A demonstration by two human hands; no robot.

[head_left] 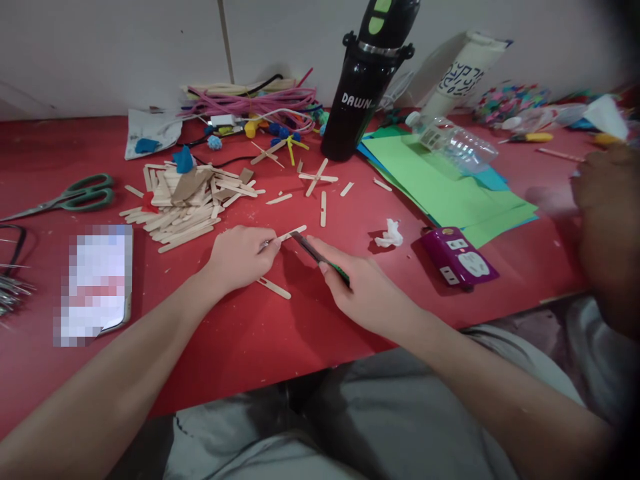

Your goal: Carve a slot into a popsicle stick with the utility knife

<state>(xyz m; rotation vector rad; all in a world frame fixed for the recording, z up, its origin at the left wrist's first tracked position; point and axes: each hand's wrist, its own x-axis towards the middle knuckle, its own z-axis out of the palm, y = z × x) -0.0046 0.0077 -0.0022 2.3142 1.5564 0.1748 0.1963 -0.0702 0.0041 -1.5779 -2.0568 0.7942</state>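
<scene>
My left hand (243, 259) is closed on a wooden craft stick (293, 233), whose free end points to the upper right just above the red tabletop. In my right hand (355, 280) is a utility knife (320, 253) with a dark blade and a green-edged handle; its tip touches or nearly touches the stick. Partly under my left hand lies another craft stick (275, 288) with a notch near its hidden end. Beyond my hands are a notched stick (323, 209), two sticks crossed into an X (319, 178) and some cut pieces.
A pile of craft sticks (185, 207), scissors (85, 195) and a phone (100, 280) lie left. Behind stand a black bottle (367, 87) and pink pipe cleaners (250, 107). Right are green paper (450, 187), a plastic bottle (460, 143), a purple power strip (460, 259) and another person's arm (610, 233).
</scene>
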